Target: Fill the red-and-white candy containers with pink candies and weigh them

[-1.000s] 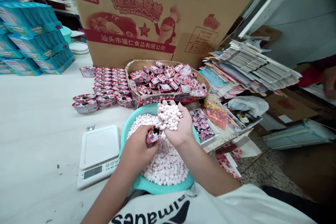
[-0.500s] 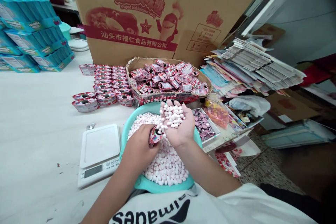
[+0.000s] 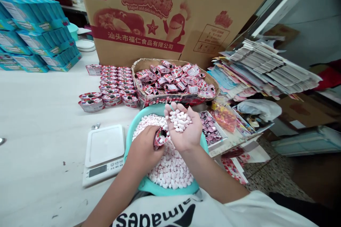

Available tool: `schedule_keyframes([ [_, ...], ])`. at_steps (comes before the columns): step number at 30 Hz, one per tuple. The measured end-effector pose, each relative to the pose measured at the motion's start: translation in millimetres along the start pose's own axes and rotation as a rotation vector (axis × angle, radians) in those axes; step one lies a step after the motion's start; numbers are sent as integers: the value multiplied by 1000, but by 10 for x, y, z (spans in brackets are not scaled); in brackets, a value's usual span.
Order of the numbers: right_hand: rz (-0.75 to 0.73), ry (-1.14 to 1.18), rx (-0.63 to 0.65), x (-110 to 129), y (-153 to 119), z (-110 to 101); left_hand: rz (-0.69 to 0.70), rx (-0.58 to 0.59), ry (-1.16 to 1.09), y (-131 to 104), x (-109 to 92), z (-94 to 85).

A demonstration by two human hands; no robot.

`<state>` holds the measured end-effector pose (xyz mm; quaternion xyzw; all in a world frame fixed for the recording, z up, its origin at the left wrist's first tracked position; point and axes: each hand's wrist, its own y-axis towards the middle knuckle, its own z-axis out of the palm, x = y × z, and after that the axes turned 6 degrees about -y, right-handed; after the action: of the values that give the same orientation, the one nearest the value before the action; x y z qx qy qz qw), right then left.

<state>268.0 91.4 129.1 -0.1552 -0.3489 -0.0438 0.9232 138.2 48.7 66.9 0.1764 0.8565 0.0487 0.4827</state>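
Observation:
My left hand (image 3: 145, 149) is wrapped round a small red printed box (image 3: 161, 137) with a round hole in its top, tilted toward the other hand. My right hand (image 3: 188, 136) lies palm up and cupped, holding a heap of small white candies (image 3: 181, 120) just right of the box. Both hands are over a turquoise basin (image 3: 133, 122) filled with more of these pale candies. White pieces show at the box's hole.
A digital scale (image 3: 105, 147) stands left of the basin. Behind are rows of red boxes (image 3: 112, 98) and a cardboard tray (image 3: 141, 99) heaped with others. Pink caps (image 3: 210, 129) fill a carton at right. A large cardboard carton (image 3: 149, 51) and stacked blue packs (image 3: 44, 39) stand behind.
My right hand has drawn slightly away from the box's hole, and the stream of candies between them has ended. The heap in my palm looks smaller. The view has shifted slightly.

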Motion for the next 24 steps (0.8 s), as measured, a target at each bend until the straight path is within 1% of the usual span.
schedule_keyframes([
  [12,-58,-75,92,-14,-48,-5,21,-27,-6,-7,-5,-3],
  [19,-155,-129,179,-56,-69,-27,28,-12,-18,-4,14,9],
  [24,-228,-204,209,-82,-107,-18,26,-12,-3,2,1,4],
])
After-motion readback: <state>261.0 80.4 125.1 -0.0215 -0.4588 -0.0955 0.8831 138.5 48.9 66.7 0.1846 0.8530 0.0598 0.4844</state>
